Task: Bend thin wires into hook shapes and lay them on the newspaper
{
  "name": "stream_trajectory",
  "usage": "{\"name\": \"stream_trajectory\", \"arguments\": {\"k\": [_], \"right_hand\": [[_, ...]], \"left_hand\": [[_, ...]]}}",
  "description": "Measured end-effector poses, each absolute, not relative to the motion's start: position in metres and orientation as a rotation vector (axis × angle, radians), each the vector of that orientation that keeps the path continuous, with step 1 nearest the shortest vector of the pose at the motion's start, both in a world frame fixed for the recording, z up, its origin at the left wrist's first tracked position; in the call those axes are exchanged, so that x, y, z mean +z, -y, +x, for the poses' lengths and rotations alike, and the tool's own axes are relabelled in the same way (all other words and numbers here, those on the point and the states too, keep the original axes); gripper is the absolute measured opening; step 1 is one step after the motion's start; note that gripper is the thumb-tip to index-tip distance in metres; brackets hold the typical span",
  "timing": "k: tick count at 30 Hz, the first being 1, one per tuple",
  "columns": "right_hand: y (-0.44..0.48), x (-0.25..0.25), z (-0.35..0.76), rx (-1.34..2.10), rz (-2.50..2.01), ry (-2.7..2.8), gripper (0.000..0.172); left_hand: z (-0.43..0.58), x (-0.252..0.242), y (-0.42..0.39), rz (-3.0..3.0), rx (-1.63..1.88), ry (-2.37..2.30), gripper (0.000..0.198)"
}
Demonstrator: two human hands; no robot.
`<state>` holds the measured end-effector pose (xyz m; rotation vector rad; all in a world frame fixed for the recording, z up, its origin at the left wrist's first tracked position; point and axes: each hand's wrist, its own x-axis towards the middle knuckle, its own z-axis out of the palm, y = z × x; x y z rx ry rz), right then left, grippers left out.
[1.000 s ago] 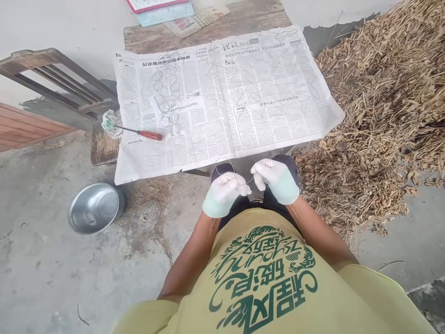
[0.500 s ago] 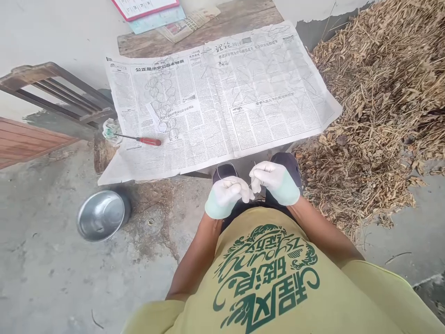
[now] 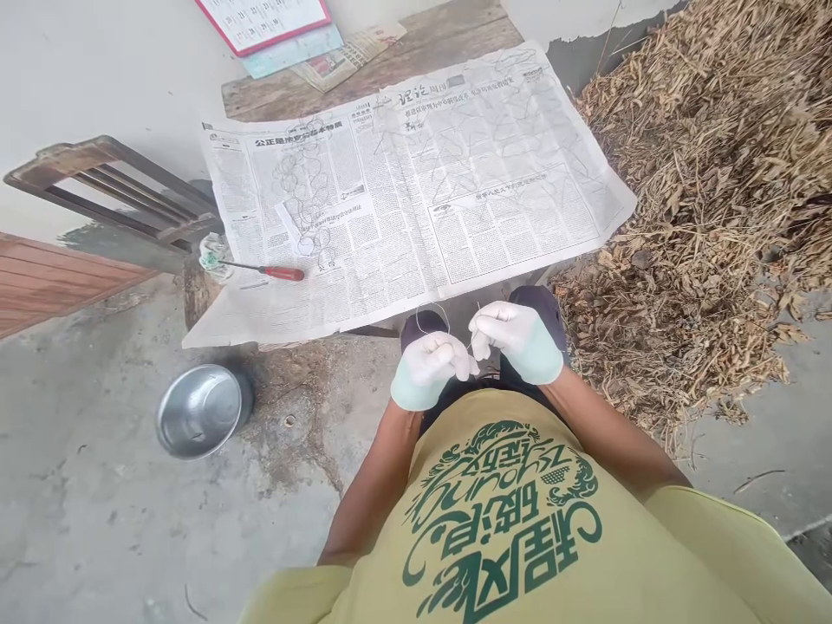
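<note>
A thin, pale wire loop [image 3: 432, 304] rises above my left hand [image 3: 430, 366], whose gloved fingers are pinched on it. My right hand [image 3: 510, 334], in a matching white glove with a pale green cuff, is closed close beside the left one. Its thumb and fingertips grip the wire's other end, and a short tip sticks up above them. Both hands are over my lap, just off the near edge of the newspaper [image 3: 390, 286]. Several wire rings [image 3: 305, 182] and bent wire pieces [image 3: 455, 165] lie on that paper.
A red-handled screwdriver [image 3: 282, 272] rests on the paper's left side, its tip by a crumpled white wad [image 3: 214, 256]. A metal pot [image 3: 201, 412] stands on the concrete floor. Left is a wooden chair [image 3: 110, 186]; right is a heap of dry stalks [image 3: 689, 217].
The wire above my left hand now shows as a rounder, more upright loop. Both hands keep their pinch with little movement. The whole view has shifted slightly.
</note>
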<state>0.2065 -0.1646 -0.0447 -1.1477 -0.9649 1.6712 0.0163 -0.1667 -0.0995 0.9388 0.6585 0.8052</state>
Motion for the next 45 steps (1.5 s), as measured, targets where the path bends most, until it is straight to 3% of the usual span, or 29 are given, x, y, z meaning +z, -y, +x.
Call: {"name": "stream_trajectory", "arguments": {"k": [5,11,25,35,45], "right_hand": [[0.165,-0.045,0.204,1.689,-1.119,0.946,0.012],[0.157,-0.056,0.209,1.744,-1.016,0.973,0.014],[0.153,-0.074,0.2,1.744,-0.836,0.912,0.012],[0.144,-0.086,0.204,1.871,-0.645,0.952,0.029],[0.16,-0.072,0.197,1.682,-0.887,0.818,0.018]], "left_hand": [[0.023,-0.098,0.17,0.943,0.785,-0.653,0.065],[0.033,-0.097,0.18,0.763,0.938,-0.721,0.057],[0.042,-0.097,0.19,0.57,0.787,-0.515,0.052],[0.043,-0.096,0.191,0.509,0.822,-0.432,0.041],[0.054,-0.082,0.194,0.404,0.884,-0.559,0.048]]}}
